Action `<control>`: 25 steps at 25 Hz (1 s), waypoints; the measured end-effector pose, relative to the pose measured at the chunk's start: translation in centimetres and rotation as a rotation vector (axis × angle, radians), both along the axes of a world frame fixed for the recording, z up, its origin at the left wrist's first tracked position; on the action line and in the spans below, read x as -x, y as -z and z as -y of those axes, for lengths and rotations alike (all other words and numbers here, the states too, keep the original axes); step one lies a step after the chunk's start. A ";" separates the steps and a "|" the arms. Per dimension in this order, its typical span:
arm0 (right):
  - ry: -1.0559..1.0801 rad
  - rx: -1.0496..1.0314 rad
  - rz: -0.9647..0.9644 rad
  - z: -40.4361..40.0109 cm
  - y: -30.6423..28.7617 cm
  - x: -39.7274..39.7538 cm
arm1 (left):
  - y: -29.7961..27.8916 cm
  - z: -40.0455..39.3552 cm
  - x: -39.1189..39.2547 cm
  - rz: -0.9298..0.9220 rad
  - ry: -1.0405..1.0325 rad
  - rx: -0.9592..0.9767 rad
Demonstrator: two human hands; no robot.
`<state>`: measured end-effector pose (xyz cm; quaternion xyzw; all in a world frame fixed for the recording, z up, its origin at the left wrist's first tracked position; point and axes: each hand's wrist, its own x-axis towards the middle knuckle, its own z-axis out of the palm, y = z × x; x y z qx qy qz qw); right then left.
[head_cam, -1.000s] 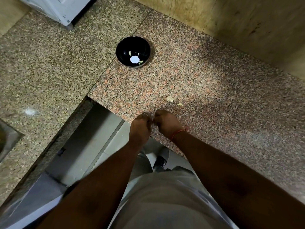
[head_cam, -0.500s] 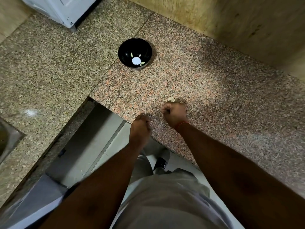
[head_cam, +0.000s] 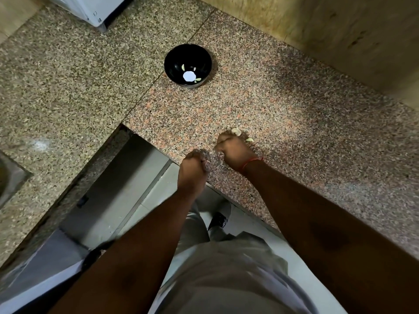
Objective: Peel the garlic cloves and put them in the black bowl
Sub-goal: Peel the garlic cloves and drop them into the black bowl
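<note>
The black bowl [head_cam: 187, 64] stands at the back of the granite counter with a few pale peeled cloves inside. My left hand [head_cam: 192, 166] hovers at the counter's front edge, its fingers curled tight as if pinching a small garlic clove that its fingers hide. My right hand [head_cam: 233, 150] rests on the counter a little further in, fingers curled, nothing visible in it. A pale garlic piece [head_cam: 236, 131] lies right at its knuckles. A smaller garlic scrap [head_cam: 249, 140] lies just to the right.
The counter [head_cam: 294, 123] turns a corner; a darker slab [head_cam: 68, 82] extends left. A steel sink edge [head_cam: 9, 180] shows at far left, a white appliance [head_cam: 90, 7] at the top left, and a wall [head_cam: 340, 30] behind. Floor and my foot [head_cam: 217, 220] lie below.
The hands were together at the counter edge. My right hand then moved forward to the garlic pieces and stays beside them; my left hand has held its place.
</note>
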<state>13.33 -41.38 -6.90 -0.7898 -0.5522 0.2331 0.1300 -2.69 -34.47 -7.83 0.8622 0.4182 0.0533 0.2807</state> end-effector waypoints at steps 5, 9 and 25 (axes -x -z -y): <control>-0.158 -0.009 0.046 3.0 0.7 1.0 | 0.1 0.7 0.4 0.011 0.007 -0.018; -0.073 -0.022 0.056 3.6 1.5 2.1 | 0.5 1.0 0.6 0.010 -0.006 -0.007; 0.802 -0.178 -0.548 5.5 1.0 10.1 | 1.9 1.6 5.0 0.193 -0.010 0.054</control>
